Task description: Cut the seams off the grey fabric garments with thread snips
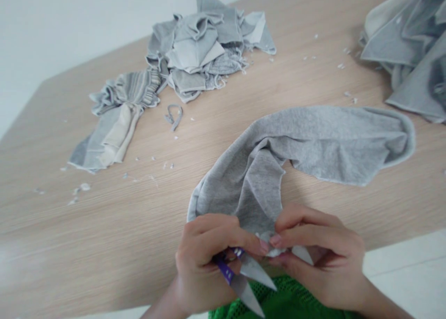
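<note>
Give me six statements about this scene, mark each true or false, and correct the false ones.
1. The left hand holds the scissors. True.
2. The scissors are closed. False: their blades stand apart.
3. The right hand is at the near end of the grey cloth. True.
4. The grey cloth is folded into a neat square. False: it lies long and curved.
5. The striped cloth lies left of the middle pile. True.
6. Nothing lies at the picture's right edge. False: another pile is there, partly cut off.
</note>
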Available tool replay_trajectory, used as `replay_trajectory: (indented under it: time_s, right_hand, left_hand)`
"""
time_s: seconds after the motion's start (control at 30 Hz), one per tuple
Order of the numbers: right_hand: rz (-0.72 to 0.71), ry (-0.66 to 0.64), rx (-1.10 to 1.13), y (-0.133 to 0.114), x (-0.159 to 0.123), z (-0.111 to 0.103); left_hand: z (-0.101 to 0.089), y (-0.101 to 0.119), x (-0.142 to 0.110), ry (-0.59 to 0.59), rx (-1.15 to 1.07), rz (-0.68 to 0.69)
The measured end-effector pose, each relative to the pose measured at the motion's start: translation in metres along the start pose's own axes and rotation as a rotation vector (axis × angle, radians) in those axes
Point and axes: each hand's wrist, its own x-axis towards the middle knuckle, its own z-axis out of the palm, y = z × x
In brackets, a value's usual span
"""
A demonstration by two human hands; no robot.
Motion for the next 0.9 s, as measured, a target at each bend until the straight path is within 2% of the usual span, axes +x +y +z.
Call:
replay_trajectory:
  time_s: [0.27, 0.4, 0.6, 0.73, 0.9]
  right_hand:
    - [0.051, -0.082, 0.044, 0.000, 0.006, -0.006]
    - [0.090, -0.096, 0.048, 0.001, 0.006, -0.005]
    - [0.065, 0.004, 0.189, 0.004, 0.005, 0.003]
    - [0.038, 0.082, 0.265, 0.006, 0.004, 0.010]
    - [0.097, 0.125, 0.387, 0.009, 0.003, 0.021]
  left_hand:
    - [-0.002, -0.003, 0.003, -0.026, 0.060, 0.053]
    - [0.000, -0.002, 0.003, 0.023, 0.068, 0.100]
    - [0.001, 0.000, 0.003, -0.005, -0.010, 0.033]
    - [0.007, 0.000, 0.007, 0.046, -0.156, -0.005]
    - [0.014, 0.002, 0.005, 0.084, -0.250, -0.086]
